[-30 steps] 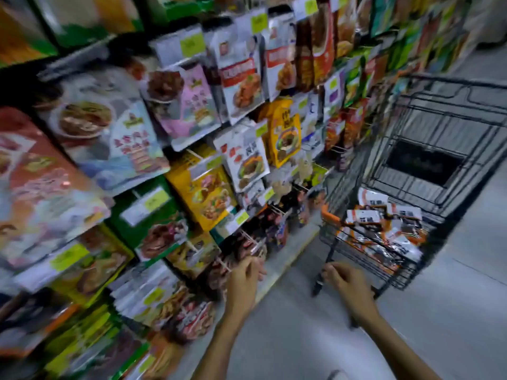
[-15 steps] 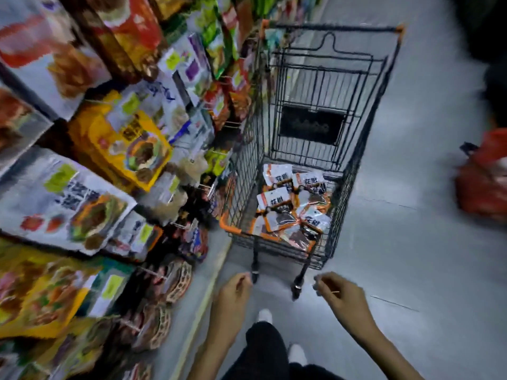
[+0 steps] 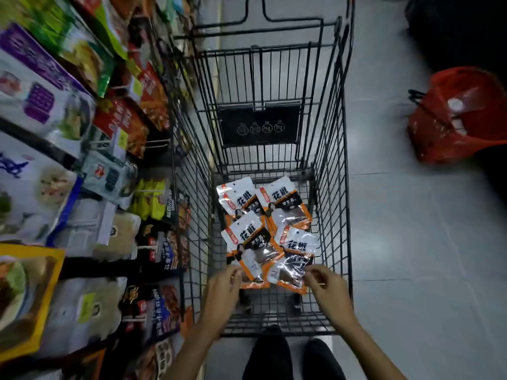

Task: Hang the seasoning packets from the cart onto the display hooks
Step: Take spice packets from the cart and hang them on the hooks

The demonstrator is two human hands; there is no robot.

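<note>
Several seasoning packets (image 3: 255,239), white and orange with clear windows and black characters, lie in a loose pile on the floor of the black wire cart (image 3: 333,165). Both my hands reach over the cart's near end. The fingertips of my left hand (image 3: 222,290) are at the near left packet's edge. My right hand (image 3: 327,286) has loosely curled fingers next to the near right packet (image 3: 290,270); no grip shows. Display hooks (image 3: 157,144) stick out from the shelving on the left between hanging packets.
The shelf wall of hanging food packets (image 3: 55,111) runs along the left, close against the cart's side. A red shopping basket (image 3: 461,113) sits on the grey floor at the right. My dark shoes (image 3: 274,352) stand just behind the cart.
My view swung from the shelf to straight down into the cart. Both hands moved forward from outside the cart to over the near packets.
</note>
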